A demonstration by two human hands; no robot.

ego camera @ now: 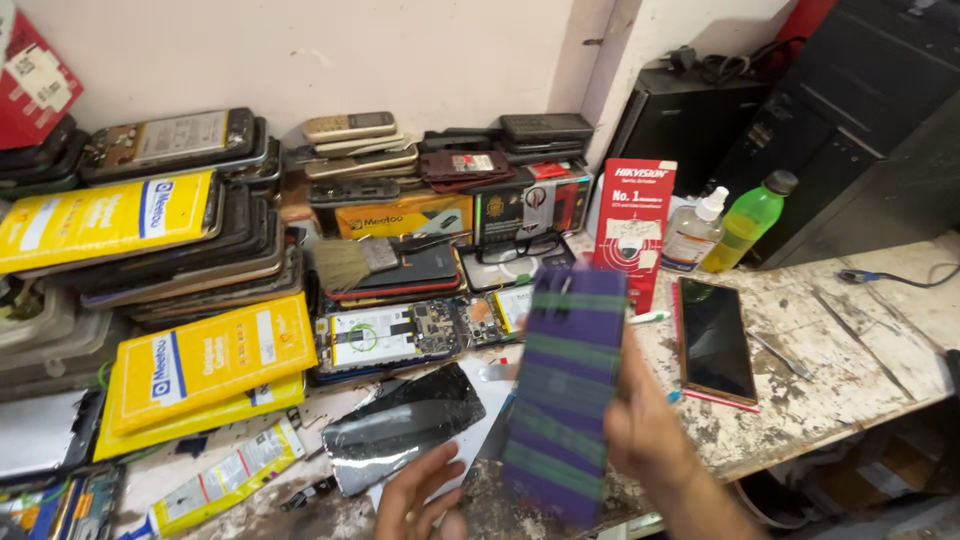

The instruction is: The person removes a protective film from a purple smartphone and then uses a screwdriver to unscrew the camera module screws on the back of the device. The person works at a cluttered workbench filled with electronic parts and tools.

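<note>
We hold a purple panel (565,390) upright over the front edge of the bench (850,330), its face crossed by greenish bands and blurred. Our right hand (650,435) grips it from the right side, fingers closed around its edge, thumb hidden behind it. Our left hand (420,495) sits lower and to the left of the panel, fingers spread and loosely curled, holding nothing; we cannot tell whether it touches the panel's bottom corner.

Just left of the panel lies a cracked black screen (405,425) on the bench, and behind it an opened phone (400,335) with its battery and board showing. A brush (355,262) rests on phones further back. To the right a dark phone (715,340) lies flat, well apart from our hands, with tweezers (780,355) beside it. A red box (632,225) stands behind the panel, next to a clear bottle (692,232) and a green bottle (748,220).

The bench is white, scuffed and stained. Stacks of old phones and yellow packets (210,365) crowd its left half against a pale wall (440,50). A dark cabinet (850,110) fills the right corner
</note>
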